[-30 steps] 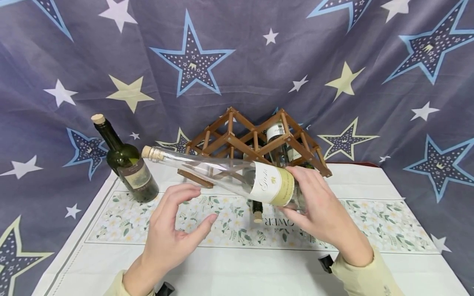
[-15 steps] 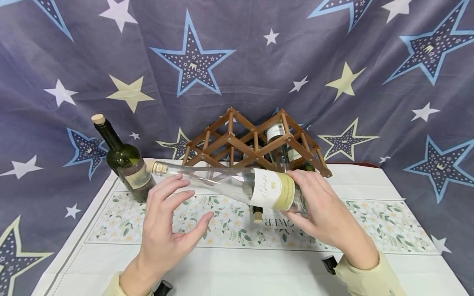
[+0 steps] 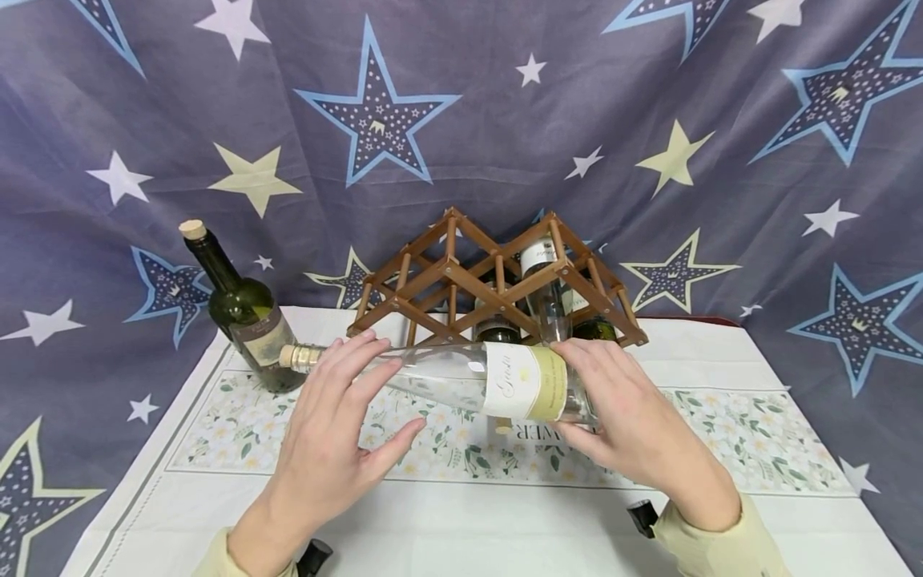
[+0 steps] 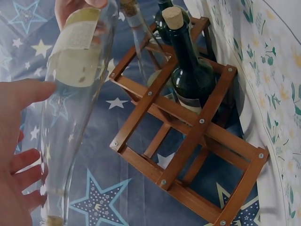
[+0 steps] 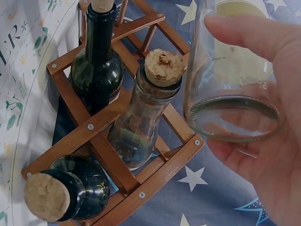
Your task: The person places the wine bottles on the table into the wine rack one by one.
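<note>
A clear glass wine bottle with a cork and a white and yellow-green label lies nearly level in the air, neck toward the left. My right hand grips it round the base; the right wrist view shows the thumb on the glass. My left hand is at the neck, its fingers in front of the glass in the head view and the thumb apart below. Whether they touch I cannot tell. Behind the bottle stands a brown wooden wine rack, with several corked bottles in its openings, including a clear one.
A dark green corked wine bottle stands upright at the left of the table. A floral runner crosses the white tablecloth. A star-patterned curtain hangs directly behind the rack.
The held bottle's neck has swung down, so it lies more level. My left hand has moved up, bringing its fingers over the neck. My right hand keeps its grip.
</note>
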Demonstrator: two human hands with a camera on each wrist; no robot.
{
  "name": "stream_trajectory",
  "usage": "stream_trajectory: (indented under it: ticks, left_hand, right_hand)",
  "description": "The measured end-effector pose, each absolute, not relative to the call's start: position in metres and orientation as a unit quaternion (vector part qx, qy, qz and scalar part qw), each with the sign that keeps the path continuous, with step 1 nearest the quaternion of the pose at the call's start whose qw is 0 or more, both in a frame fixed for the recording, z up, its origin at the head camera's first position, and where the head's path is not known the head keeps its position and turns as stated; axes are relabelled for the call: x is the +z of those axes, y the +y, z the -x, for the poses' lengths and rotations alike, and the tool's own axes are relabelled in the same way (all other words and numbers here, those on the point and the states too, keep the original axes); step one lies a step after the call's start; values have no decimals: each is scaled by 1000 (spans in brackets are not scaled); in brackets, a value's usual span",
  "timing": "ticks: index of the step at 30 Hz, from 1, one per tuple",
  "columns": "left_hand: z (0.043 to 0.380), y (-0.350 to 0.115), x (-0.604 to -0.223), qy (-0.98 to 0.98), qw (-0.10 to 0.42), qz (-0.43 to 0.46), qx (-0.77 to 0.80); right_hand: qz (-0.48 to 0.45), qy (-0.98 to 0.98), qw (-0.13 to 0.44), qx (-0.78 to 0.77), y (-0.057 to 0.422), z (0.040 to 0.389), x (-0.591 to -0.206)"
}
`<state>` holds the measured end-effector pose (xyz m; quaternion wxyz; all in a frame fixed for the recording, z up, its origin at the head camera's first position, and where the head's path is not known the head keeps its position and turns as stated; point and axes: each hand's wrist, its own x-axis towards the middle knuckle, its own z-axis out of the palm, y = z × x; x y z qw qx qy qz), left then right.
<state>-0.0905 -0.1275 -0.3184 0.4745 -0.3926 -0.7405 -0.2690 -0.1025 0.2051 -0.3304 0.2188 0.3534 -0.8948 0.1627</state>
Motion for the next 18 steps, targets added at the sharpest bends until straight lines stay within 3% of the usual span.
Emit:
stream_trajectory:
  ticks: [18]
  left_hand:
    - [92, -134, -328, -799, 397, 398, -214]
  right_hand:
    - [-368, -896, 209, 136, 203, 99, -328]
